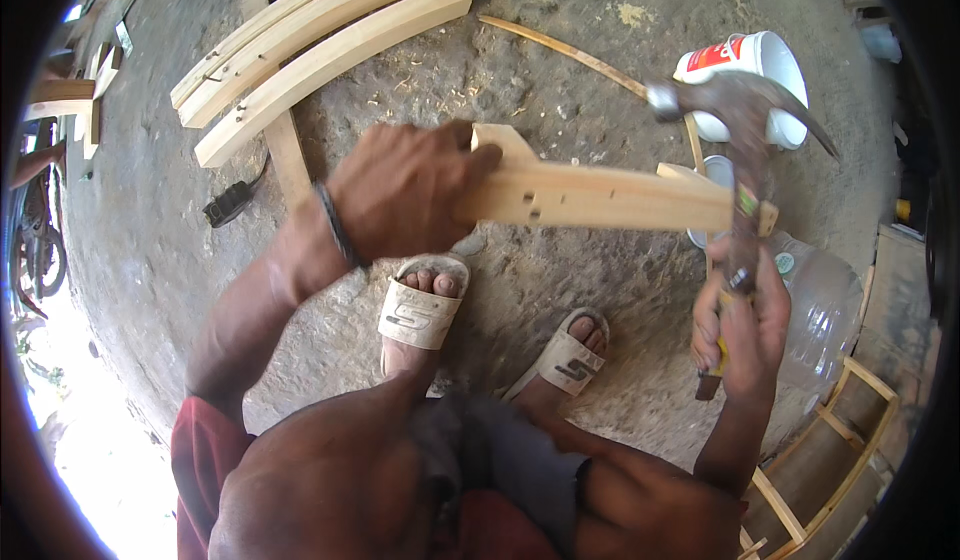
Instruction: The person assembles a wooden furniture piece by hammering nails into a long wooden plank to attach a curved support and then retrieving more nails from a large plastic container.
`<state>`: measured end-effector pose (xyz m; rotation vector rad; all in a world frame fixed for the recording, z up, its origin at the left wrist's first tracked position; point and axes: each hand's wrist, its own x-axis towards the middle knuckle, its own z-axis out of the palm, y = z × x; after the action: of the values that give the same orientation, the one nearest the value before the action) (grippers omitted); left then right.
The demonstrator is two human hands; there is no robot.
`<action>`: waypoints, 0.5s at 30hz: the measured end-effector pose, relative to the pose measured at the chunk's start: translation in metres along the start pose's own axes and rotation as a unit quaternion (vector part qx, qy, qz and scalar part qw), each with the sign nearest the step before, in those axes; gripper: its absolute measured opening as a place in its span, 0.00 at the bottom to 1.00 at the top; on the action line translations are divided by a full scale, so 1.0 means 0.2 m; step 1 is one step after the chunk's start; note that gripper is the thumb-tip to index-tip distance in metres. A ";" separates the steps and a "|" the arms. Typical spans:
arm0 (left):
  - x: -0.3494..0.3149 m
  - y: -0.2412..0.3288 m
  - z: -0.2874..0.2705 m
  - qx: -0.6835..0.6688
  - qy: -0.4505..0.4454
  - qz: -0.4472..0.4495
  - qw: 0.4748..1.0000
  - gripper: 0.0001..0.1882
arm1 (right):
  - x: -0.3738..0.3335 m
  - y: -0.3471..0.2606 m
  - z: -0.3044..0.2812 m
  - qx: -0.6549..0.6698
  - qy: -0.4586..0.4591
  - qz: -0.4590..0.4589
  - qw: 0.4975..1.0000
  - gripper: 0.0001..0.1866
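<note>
In my left hand [405,188] is one end of a pale wooden piece [605,198], held out level above the floor with the fingers wrapped round it. Dark holes or marks show on its face, and a short block juts up beside my fingers. My right hand [748,332] grips a claw hammer [738,110] by its handle, which has yellow on it. The hammer's head is up and slightly blurred. Its shaft crosses in front of the wood's right end; whether they touch I cannot tell.
Curved wooden pieces [340,65] with nails standing in them lie at the far left, over a flat board [290,160]. A white bucket [785,65] lies tipped at right, near a clear plastic bottle [820,310]. A wooden frame [850,440] sits lower right. My sandalled feet [420,310] are below.
</note>
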<state>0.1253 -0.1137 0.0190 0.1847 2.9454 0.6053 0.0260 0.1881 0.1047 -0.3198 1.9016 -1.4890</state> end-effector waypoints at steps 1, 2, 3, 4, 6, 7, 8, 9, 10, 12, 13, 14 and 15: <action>0.04 -0.05 -0.02 -0.015 -0.009 0.009 1.000 0.18 | -0.04 0.02 -0.03 0.001 0.023 0.049 0.999 0.25; 0.09 -0.10 -0.02 -0.033 -0.015 0.021 0.999 0.17 | -0.07 0.05 -0.07 0.084 -0.027 0.046 0.995 0.25; 0.15 -0.17 -0.03 -0.044 0.002 0.068 0.997 0.15 | -0.10 0.10 -0.11 0.166 -0.074 0.043 0.982 0.26; 0.19 -0.25 -0.02 -0.052 0.017 0.111 0.992 0.14 | -0.13 0.16 -0.14 0.250 -0.124 0.039 0.960 0.26; 0.28 -0.30 -0.06 -0.081 -0.055 0.076 0.992 0.17 | -0.19 0.20 -0.18 0.153 -0.117 0.121 0.974 0.32; 0.28 -0.31 -0.10 -0.055 -0.078 0.048 0.994 0.18 | -0.18 0.29 -0.18 0.076 -0.119 0.138 0.980 0.33; 0.30 -0.31 -0.12 -0.041 -0.092 0.034 0.994 0.19 | -0.19 0.32 -0.17 -0.016 -0.106 0.157 0.982 0.34; 0.30 -0.33 -0.13 -0.043 -0.060 0.031 0.997 0.22 | -0.19 0.38 -0.16 -0.111 -0.141 0.129 0.975 0.30; 0.31 -0.33 -0.12 -0.035 -0.052 0.036 0.997 0.22 | -0.19 0.43 -0.13 -0.176 -0.123 0.115 0.970 0.27; 0.34 -0.33 -0.13 -0.009 -0.037 0.041 0.998 0.24 | -0.19 0.53 -0.01 -0.299 -0.090 0.079 0.947 0.21; 0.32 -0.36 -0.13 0.007 -0.036 0.037 0.999 0.25 | -0.18 0.57 0.03 -0.347 -0.078 0.093 0.930 0.18; 0.33 -0.35 -0.14 -0.013 -0.057 0.023 0.998 0.25 | -0.18 0.64 0.04 -0.389 -0.077 0.077 0.915 0.18; 0.34 -0.33 -0.15 -0.033 -0.078 0.009 0.996 0.26 | -0.20 0.71 0.04 -0.431 -0.076 0.059 0.897 0.19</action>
<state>0.0468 -0.1761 0.0136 0.2399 2.7738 0.6567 0.0908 0.2491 -0.0135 -0.6728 2.2971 -0.4393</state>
